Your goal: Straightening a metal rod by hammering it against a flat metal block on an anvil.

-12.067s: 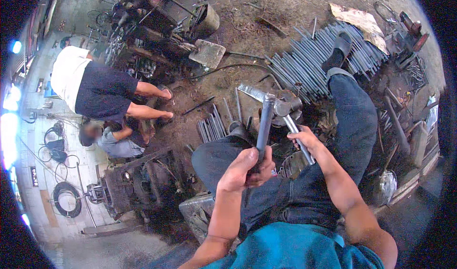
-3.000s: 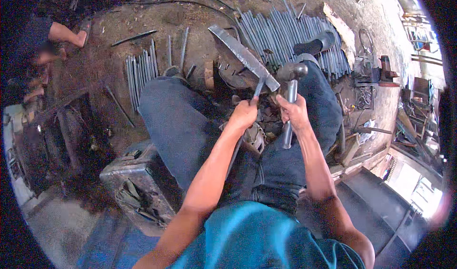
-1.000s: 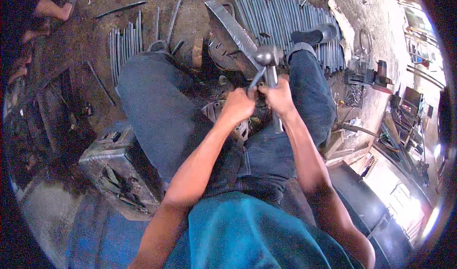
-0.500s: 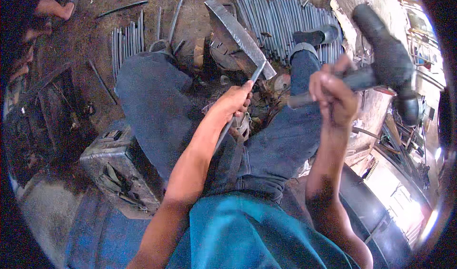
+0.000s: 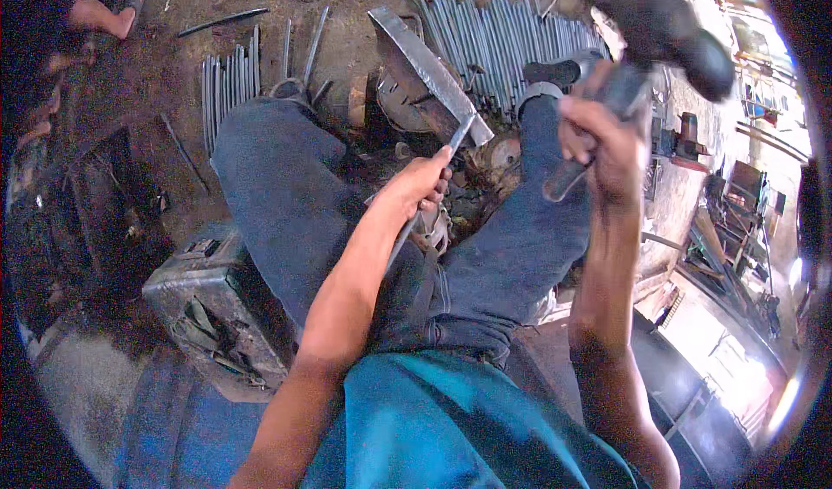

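My left hand [image 5: 419,186] is wrapped round a thin grey metal rod [image 5: 461,131]. The rod's far end rests on the lower end of a long steel bar [image 5: 431,69] with a bright, worn face. Its near part runs back under my forearm. Raised at the right, my right hand [image 5: 607,138] grips the handle of a hammer [image 5: 656,28]. The dark, heavy hammer head is in the air beyond the hand, blurred by motion and apart from the rod. The short butt of the handle shows below my fist.
Many grey rods [image 5: 511,47] lie side by side beyond the bar, and a smaller row [image 5: 230,90] lies left of it. A dirty metal box [image 5: 217,316] stands by my left leg. Another person's bare foot [image 5: 102,14] shows at the far left. Scrap [image 5: 737,238] is heaped at right.
My right hand has turned the hammer, so its head swung up and to the left, away from me. The left hand still holds the rod on the bar, almost unmoved.
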The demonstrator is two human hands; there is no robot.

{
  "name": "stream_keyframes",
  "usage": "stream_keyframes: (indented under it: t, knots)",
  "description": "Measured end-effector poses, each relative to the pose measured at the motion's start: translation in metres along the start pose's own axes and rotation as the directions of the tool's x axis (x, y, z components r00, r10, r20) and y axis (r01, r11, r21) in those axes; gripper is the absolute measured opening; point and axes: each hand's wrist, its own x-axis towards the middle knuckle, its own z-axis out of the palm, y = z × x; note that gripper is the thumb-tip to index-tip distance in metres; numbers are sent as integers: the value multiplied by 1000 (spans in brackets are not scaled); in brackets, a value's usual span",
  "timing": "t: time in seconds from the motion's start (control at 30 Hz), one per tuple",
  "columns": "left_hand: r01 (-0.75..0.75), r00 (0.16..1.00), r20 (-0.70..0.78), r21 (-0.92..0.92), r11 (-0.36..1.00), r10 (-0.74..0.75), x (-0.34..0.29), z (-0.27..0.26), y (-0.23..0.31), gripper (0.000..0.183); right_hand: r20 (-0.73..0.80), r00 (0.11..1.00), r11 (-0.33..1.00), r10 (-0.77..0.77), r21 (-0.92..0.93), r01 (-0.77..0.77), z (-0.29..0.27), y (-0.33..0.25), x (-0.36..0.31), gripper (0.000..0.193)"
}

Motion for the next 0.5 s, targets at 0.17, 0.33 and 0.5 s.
stream_keyframes:
  t: [0.17,0.33,0.5]
  knots:
    - [-32,999,-31,7,999,32,-4,0,1,44,27,988,968,-154,204,145,8,18,-14,24]
    - [-132,989,-40,219,967,145,10,16,-7,51,-33,765,761,643,142,-633,-2,175,-36,25]
    - [-139,987,-55,141,980,148,29,-5,-14,51,72,756,691,651,356,-629,-1,165,-39,22]
